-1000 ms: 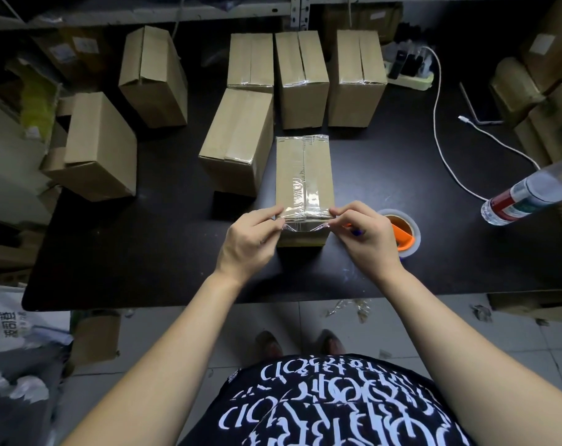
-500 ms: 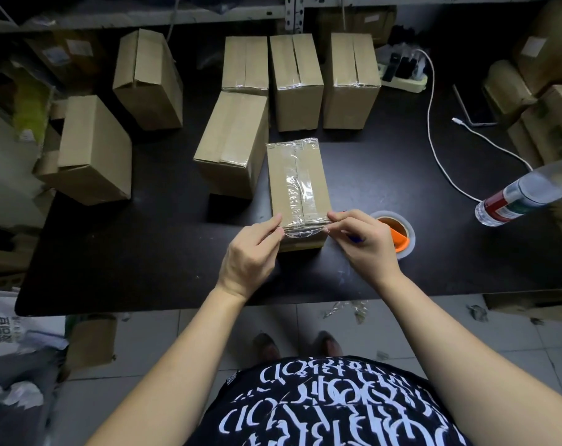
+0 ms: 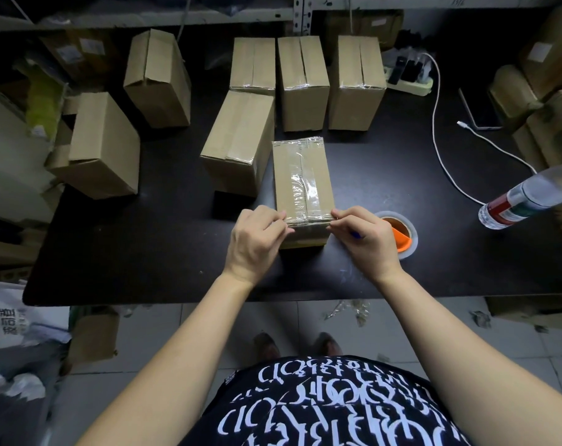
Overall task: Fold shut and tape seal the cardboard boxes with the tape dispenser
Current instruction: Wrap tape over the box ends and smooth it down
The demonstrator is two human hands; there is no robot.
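Note:
A cardboard box (image 3: 300, 169) lies in the middle of the black table (image 3: 138, 252), its top seam covered with clear tape. A clear tape strip (image 3: 308, 217) crosses its near top edge. My left hand (image 3: 257, 243) pinches the strip's left end at the box's near left corner. My right hand (image 3: 366, 241) pinches the right end at the near right corner, with a small blue object (image 3: 356, 234) showing under its fingers. The tape dispenser (image 3: 405, 236), a clear roll with an orange holder, lies flat just right of my right hand.
Several taped boxes stand behind and to the left, the nearest (image 3: 238, 143) touching the worked box. A plastic bottle (image 3: 524, 201) lies at the right edge. A white cable (image 3: 440, 149) runs from a power strip (image 3: 408, 82). Stacked boxes (image 3: 556, 123) fill the right side.
The tape strip, held loose above the box's near end, now lies flat along the near top edge. Both hands have come down to the box's corners.

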